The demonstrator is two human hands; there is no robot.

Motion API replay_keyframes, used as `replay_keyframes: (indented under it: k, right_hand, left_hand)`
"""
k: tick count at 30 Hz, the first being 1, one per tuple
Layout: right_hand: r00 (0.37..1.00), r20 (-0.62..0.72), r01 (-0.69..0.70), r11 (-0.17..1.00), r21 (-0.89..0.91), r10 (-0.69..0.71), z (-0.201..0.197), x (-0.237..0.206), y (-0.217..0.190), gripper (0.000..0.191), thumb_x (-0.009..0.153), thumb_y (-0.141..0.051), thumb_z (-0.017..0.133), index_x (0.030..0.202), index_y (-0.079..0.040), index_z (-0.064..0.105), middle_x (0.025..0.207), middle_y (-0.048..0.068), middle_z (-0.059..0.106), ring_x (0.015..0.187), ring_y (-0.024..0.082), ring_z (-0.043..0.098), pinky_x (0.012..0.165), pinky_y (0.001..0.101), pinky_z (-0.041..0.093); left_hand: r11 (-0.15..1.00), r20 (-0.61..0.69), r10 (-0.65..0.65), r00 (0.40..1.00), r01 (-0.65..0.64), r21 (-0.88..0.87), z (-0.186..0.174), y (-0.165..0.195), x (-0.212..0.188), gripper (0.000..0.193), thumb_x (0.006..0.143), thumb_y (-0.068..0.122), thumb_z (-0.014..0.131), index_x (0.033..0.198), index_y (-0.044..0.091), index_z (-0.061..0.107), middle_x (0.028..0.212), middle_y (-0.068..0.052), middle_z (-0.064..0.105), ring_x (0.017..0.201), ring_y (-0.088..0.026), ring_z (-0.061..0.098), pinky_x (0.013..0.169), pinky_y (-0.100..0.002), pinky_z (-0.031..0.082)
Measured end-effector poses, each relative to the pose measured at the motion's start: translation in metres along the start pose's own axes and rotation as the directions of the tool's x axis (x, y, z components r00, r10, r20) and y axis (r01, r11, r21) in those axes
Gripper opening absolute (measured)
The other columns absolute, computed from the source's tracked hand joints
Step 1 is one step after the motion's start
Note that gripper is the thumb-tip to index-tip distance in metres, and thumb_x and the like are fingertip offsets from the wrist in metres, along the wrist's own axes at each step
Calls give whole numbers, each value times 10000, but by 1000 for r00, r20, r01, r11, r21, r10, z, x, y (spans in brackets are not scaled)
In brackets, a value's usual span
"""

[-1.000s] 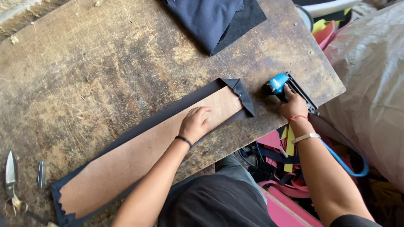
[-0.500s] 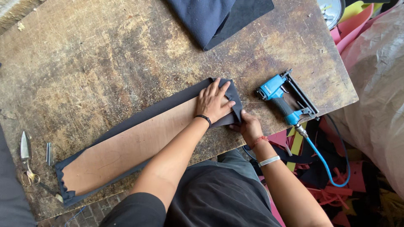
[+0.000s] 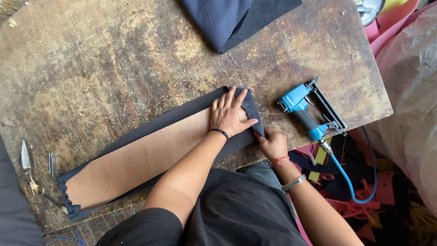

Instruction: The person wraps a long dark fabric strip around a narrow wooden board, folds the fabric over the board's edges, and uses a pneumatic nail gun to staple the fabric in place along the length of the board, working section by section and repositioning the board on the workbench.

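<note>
A long plywood strip (image 3: 136,159) lies on dark fabric (image 3: 182,115) on a worn wooden table (image 3: 114,59). My left hand (image 3: 230,114) presses flat on the strip's right end, fingers spread over the folded fabric. Just right of it, my right hand (image 3: 272,143) pinches the fabric's lower right corner at the table's front edge. A blue pneumatic stapler (image 3: 307,111) lies on the table to the right of both hands, untouched, its blue air hose (image 3: 350,177) hanging off the edge.
Scissors (image 3: 28,168) and a small metal strip (image 3: 52,164) lie at the table's left edge. A folded dark blue cloth (image 3: 227,18) sits at the far edge. Pink and dark scraps (image 3: 359,200) litter the floor on the right, beside clear plastic sheeting (image 3: 409,91).
My right hand let go of the stapler and came to the fabric's corner. My left hand slid right along the strip to its end, folding fabric over it.
</note>
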State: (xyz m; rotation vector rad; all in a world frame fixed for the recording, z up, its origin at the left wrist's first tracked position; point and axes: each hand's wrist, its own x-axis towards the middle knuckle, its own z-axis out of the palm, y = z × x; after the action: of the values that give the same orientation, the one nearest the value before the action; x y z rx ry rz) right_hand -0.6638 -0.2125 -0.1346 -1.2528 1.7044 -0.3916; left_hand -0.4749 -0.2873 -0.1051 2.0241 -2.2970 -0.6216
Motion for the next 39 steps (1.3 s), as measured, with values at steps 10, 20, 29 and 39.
replay_keyframes:
  k: [10,20,29,39]
  right_hand:
    - [903,234,367,930,20,-361,-44,15,-41,311,939,-279,676,747,-37,705,554,91,651,504,200,667,517,385,506]
    - [879,458,-155,988,3,136,-28,98,-90,308,901,-191,730,704,44,744,536,84,625,427,158,546,420,328,419]
    - [899,417,-273,915,298,133,-36,95,-78,241,934,-219,686,1028,-13,770,664,71,638,518,152,542,463,298,431]
    - [968,-212,0,847,-531,-133,-104,41,-17,1009,691,-262,849,1536,-64,336,1227,282,663,1088,455,659,918,499,533]
  left_hand:
    - [997,-60,72,996,-73,-10,2,-4,-2,1059,756,682,745,1615,277,277,1609,-132,351,1391,-340,413,1160,-525,269]
    - [982,-33,158,987,-161,-96,-14,-12,-1,1004,711,449,759,1575,205,310,1523,-189,401,1346,-379,425,1124,-539,294]
    - [996,-10,16,1000,-17,-82,-2,-5,12,703,882,545,652,1522,346,440,1383,-87,538,1265,-299,507,1057,-493,354]
    - [994,-106,39,994,-50,-97,13,-10,13,584,979,602,497,1491,323,488,1325,-73,575,1211,-281,537,989,-489,378]
